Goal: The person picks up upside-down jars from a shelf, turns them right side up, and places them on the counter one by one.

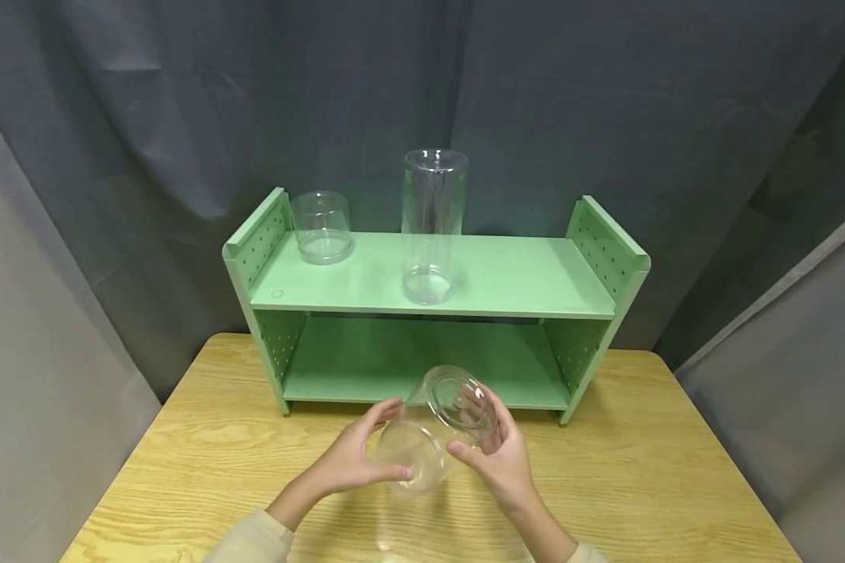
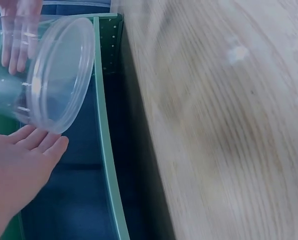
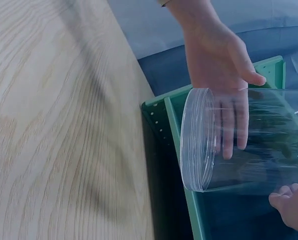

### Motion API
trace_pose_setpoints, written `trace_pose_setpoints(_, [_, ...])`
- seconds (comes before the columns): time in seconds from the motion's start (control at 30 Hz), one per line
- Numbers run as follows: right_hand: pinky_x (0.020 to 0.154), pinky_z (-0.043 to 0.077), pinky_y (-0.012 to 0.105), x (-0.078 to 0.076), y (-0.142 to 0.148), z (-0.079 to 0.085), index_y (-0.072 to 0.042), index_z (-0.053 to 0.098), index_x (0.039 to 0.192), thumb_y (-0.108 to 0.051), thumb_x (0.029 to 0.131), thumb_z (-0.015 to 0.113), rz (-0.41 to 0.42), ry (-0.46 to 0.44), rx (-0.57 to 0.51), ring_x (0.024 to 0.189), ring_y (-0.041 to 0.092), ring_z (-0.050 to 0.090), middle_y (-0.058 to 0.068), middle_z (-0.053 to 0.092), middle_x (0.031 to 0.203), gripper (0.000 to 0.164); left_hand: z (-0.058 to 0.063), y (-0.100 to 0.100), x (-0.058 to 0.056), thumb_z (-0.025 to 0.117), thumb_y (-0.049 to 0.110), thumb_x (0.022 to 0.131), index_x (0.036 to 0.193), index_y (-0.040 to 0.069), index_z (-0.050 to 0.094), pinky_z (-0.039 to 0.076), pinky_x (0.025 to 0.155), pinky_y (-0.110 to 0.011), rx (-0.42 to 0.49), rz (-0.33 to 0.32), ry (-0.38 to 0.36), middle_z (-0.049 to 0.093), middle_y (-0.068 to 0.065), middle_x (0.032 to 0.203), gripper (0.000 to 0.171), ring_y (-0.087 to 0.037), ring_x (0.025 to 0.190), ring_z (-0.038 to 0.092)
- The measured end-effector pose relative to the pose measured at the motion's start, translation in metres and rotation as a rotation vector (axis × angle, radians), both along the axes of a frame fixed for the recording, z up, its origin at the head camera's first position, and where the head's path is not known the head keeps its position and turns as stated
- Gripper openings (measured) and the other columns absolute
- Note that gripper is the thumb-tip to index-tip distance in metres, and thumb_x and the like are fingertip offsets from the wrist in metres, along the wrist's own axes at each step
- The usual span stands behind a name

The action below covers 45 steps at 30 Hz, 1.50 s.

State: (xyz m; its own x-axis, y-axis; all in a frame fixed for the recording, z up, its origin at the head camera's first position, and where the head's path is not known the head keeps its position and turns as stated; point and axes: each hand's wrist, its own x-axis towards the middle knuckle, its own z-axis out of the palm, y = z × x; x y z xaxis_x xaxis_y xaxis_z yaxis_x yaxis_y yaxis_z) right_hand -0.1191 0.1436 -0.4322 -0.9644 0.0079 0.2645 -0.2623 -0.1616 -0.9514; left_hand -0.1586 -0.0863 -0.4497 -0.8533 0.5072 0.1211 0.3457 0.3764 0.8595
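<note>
A clear cylindrical jar [image 1: 417,446] is held tilted above the table, one round end facing down and left toward me. My left hand [image 1: 355,457] grips it near that lower end, thumb in front and fingers behind. My right hand [image 1: 500,457] holds the upper end, its thumb on the near side and its fingers round the far side. In the right wrist view, the left hand's fingers [image 3: 228,130] show through the clear wall. The left wrist view has the jar's ridged rim [image 2: 64,75] above the left fingertips.
Behind the hands, a green two-tier shelf [image 1: 422,375] stands on the wooden table [image 1: 204,477]. On its top tier are a short clear jar [image 1: 324,234] at the left and a tall clear cylinder [image 1: 433,227] near the middle front. Dark curtains [image 1: 535,102] hang behind.
</note>
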Motion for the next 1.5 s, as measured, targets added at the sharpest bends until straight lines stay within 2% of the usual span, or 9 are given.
trace_pose_setpoints(0.13, [0.107, 0.045, 0.018, 0.002, -0.005, 0.002, 0.003, 0.032, 0.145, -0.002, 0.072, 0.081, 0.027, 0.007, -0.015, 0.121, 0.005, 0.057, -0.002, 0.055, 0.136, 0.088, -0.004, 0.002, 0.002, 0.089, 0.039, 0.061, 0.148, 0.012, 0.032, 0.04, 0.108, -0.062, -0.016, 0.004, 0.017, 0.046, -0.015, 0.146, 0.107, -0.037, 0.132, 0.047])
trace_pose_setpoints(0.23, [0.107, 0.045, 0.018, 0.002, -0.007, 0.0, 0.006, 0.029, 0.145, -0.003, 0.075, 0.078, 0.071, 0.061, -0.048, 0.122, 0.004, 0.056, -0.005, 0.056, 0.136, 0.086, -0.005, 0.003, 0.004, 0.091, 0.041, 0.057, 0.148, 0.014, 0.033, 0.041, 0.108, -0.06, -0.02, 0.006, 0.055, 0.047, -0.01, 0.147, 0.111, -0.033, 0.132, 0.048])
trace_pose_setpoints(0.4, [0.106, 0.046, 0.018, 0.001, -0.008, -0.004, 0.009, 0.027, 0.145, -0.011, 0.081, 0.076, 0.113, 0.086, -0.071, 0.123, 0.008, 0.056, -0.001, 0.055, 0.138, 0.083, -0.001, 0.003, 0.01, 0.09, 0.047, 0.056, 0.146, 0.012, 0.036, 0.045, 0.105, -0.057, -0.063, 0.061, 0.069, 0.052, -0.009, 0.142, 0.111, -0.031, 0.128, 0.052])
trace_pose_setpoints(0.6, [0.105, 0.041, 0.011, 0.005, -0.002, -0.006, 0.001, 0.026, 0.148, -0.02, 0.085, 0.073, 0.078, -0.068, 0.015, 0.123, 0.0, 0.053, 0.022, 0.04, 0.148, 0.082, 0.011, -0.002, 0.017, 0.087, 0.055, 0.056, 0.145, 0.007, 0.038, 0.046, 0.105, -0.057, -0.178, 0.128, 0.085, 0.054, -0.009, 0.139, 0.112, -0.033, 0.127, 0.053])
trace_pose_setpoints(0.7, [0.104, 0.038, 0.007, 0.006, 0.002, -0.007, -0.003, 0.027, 0.149, -0.014, 0.082, 0.075, 0.031, -0.152, 0.099, 0.127, 0.0, 0.047, 0.021, 0.035, 0.152, 0.083, 0.014, -0.006, 0.018, 0.084, 0.062, 0.056, 0.146, 0.01, 0.037, 0.047, 0.104, -0.056, -0.272, 0.168, 0.123, 0.053, -0.009, 0.141, 0.114, -0.033, 0.128, 0.052])
trace_pose_setpoints(0.83, [0.106, 0.037, 0.006, 0.005, 0.005, -0.009, -0.007, 0.03, 0.147, -0.004, 0.076, 0.078, -0.042, -0.203, 0.208, 0.136, 0.018, 0.041, 0.014, 0.038, 0.151, 0.086, 0.019, -0.012, 0.018, 0.085, 0.06, 0.054, 0.145, 0.008, 0.038, 0.048, 0.105, -0.051, -0.382, 0.219, 0.222, 0.053, -0.009, 0.14, 0.115, -0.03, 0.128, 0.052])
trace_pose_setpoints(1.07, [0.113, 0.04, 0.036, 0.009, 0.003, -0.015, -0.005, 0.037, 0.144, -0.011, 0.066, 0.087, -0.127, -0.082, 0.413, 0.135, 0.03, 0.044, 0.015, 0.047, 0.145, 0.092, 0.028, -0.02, 0.019, 0.086, 0.059, 0.052, 0.143, 0.002, 0.04, 0.042, 0.114, -0.046, -0.552, 0.235, 0.424, 0.051, -0.013, 0.142, 0.116, -0.03, 0.131, 0.049])
trace_pose_setpoints(1.27, [0.112, 0.042, 0.03, 0.013, -0.004, -0.011, -0.006, 0.04, 0.143, -0.011, 0.057, 0.091, -0.15, 0.023, 0.517, 0.133, 0.03, 0.046, 0.013, 0.049, 0.144, 0.1, 0.035, -0.021, 0.021, 0.09, 0.052, 0.052, 0.141, -0.001, 0.041, 0.041, 0.114, -0.045, -0.616, 0.204, 0.527, 0.053, -0.015, 0.14, 0.114, -0.031, 0.129, 0.05])
trace_pose_setpoints(1.5, [0.109, 0.043, 0.05, 0.02, -0.011, -0.001, -0.015, 0.038, 0.147, -0.019, 0.047, 0.095, -0.216, 0.168, 0.784, 0.134, 0.032, 0.046, 0.006, 0.044, 0.148, 0.115, 0.038, -0.014, 0.026, 0.091, 0.045, 0.049, 0.135, -0.002, 0.046, 0.043, 0.113, -0.044, -0.735, 0.142, 0.68, 0.056, -0.015, 0.134, 0.108, -0.03, 0.125, 0.053])
